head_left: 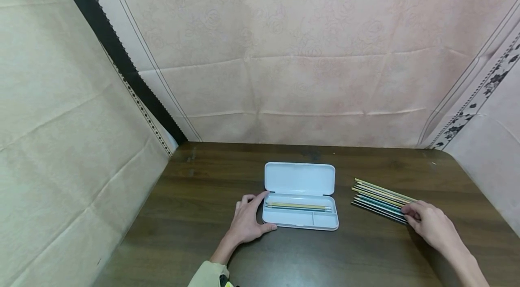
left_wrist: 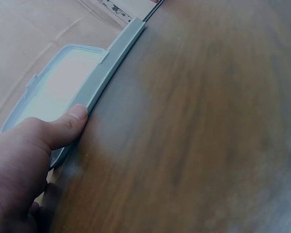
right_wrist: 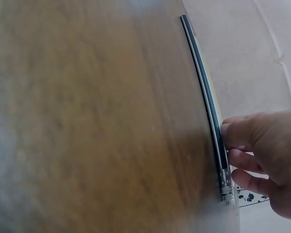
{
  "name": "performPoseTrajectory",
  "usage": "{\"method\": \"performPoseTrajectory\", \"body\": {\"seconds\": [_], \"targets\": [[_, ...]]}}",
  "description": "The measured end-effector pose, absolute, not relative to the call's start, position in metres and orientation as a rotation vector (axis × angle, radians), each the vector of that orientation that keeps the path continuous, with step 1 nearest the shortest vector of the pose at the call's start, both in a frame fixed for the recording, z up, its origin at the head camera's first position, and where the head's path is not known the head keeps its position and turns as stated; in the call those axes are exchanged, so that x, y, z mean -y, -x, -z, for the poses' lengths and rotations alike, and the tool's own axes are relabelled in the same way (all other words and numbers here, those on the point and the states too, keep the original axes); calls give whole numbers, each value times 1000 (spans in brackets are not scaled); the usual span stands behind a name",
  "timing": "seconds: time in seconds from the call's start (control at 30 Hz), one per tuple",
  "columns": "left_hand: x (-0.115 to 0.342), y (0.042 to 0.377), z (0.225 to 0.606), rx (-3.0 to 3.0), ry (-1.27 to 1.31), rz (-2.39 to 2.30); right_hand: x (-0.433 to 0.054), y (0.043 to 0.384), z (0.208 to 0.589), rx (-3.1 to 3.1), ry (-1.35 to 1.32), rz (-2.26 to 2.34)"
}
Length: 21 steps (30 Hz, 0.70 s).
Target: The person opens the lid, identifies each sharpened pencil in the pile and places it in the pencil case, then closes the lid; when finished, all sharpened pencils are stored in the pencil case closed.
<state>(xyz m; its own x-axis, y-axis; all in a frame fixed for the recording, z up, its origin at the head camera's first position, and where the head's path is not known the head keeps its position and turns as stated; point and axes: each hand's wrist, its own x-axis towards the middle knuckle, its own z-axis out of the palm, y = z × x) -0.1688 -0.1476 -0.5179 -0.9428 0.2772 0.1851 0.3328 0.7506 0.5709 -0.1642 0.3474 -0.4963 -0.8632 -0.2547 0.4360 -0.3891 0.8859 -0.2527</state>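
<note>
An open light-blue pencil case (head_left: 300, 227) lies on the table, its lid (head_left: 299, 178) tipped back. Inside, a yellow and a dark green pencil (head_left: 298, 206) lie along the long compartment. My left hand (head_left: 248, 221) grips the case's left end, thumb on the front edge and fingers toward the hinge side; the thumb shows in the left wrist view. To the right, several pencils (head_left: 378, 199) in yellow, green and black lie side by side at a slant. My right hand (head_left: 431, 224) pinches at their near right ends; which pencil is between the fingertips is partly hidden.
The brown wooden table (head_left: 195, 215) has a back edge against a pale patterned cloth (head_left: 308, 52). More cloth (head_left: 73, 120) hangs at the left, with a black strip (head_left: 130, 66) near the corner. Table surface separates the case from the loose pencils.
</note>
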Motion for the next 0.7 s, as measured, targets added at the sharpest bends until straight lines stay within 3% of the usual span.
{"method": "performPoseTrajectory", "body": {"seconds": [0.7], "targets": [[147,169,518,2855,508,944,-345,169,495,2586,-598,-419]]}}
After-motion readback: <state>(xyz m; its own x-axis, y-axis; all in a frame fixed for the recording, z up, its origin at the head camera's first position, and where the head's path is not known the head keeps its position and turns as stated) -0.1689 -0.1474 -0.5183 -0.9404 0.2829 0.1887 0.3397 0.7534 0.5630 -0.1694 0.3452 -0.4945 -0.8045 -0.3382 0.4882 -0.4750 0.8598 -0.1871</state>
